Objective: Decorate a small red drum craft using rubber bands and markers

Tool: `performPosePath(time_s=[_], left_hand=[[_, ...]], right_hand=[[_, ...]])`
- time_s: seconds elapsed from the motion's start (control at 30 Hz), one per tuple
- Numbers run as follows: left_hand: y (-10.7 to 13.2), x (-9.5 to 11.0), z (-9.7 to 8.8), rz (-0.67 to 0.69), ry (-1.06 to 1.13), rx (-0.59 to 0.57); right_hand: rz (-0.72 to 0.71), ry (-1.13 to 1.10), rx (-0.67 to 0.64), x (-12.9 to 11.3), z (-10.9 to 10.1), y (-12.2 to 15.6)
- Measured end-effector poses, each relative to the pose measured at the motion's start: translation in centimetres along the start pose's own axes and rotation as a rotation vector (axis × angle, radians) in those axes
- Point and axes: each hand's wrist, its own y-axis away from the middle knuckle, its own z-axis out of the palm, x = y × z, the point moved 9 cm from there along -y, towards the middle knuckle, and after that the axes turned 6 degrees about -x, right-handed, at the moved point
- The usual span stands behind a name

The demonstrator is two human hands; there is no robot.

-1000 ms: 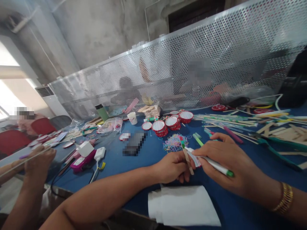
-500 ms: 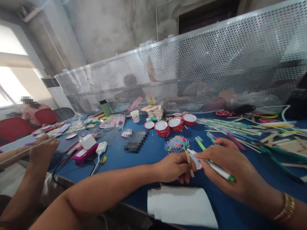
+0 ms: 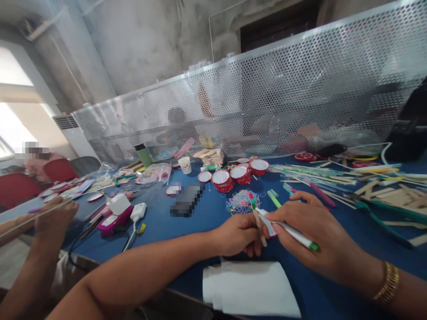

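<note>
My left hand (image 3: 236, 234) is closed on a wooden craft stick (image 3: 258, 224), held upright with red and green colouring at its top end. A whitish piece with a reddish edge (image 3: 269, 227) sits just behind the stick, partly hidden by my fingers. In my right hand (image 3: 320, 242) is a white marker pen (image 3: 296, 235) with a green end, its tip side pointing toward the stick. The pen's tip is too small to make out. Below both hands lies a folded white paper or cloth (image 3: 251, 286). Beyond them is a pile of coloured rubber bands (image 3: 240, 201).
Red-rimmed round drums (image 3: 221, 178), a paper cup (image 3: 184, 165) and a phone (image 3: 187, 201) stand or lie ahead. Green-handled pliers (image 3: 383, 218), pens and loose sticks (image 3: 400, 195) cover the right. Another person's hand (image 3: 56, 218) is at left, before a perforated metal divider (image 3: 283, 89).
The whole view has shifted slightly, with things appearing a little further left. Both hands keep their grips on the craft stick and the marker pen, close together as before.
</note>
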Motion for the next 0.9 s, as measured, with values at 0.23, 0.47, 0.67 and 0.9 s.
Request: performPosePath(time_s=[0.23,0.47,0.67,0.9], left_hand=[[-0.03,0.18,0.10,0.027,0.015,-0.006],[-0.11,-0.16,0.13,0.018,0.030,-0.014],[-0.09,-0.23,-0.05,0.013,0.025,0.011],[-0.05,-0.08,0.01,0.018,0.017,0.002]], right_hand=[[-0.007,0.011,-0.025,-0.07,0.04,0.08],[-0.034,0.033,-0.041,-0.13,0.52,0.30],[-0.024,0.036,-0.036,0.00,0.62,0.30],[-0.027,0.041,-0.013,-0.13,0.28,0.15]])
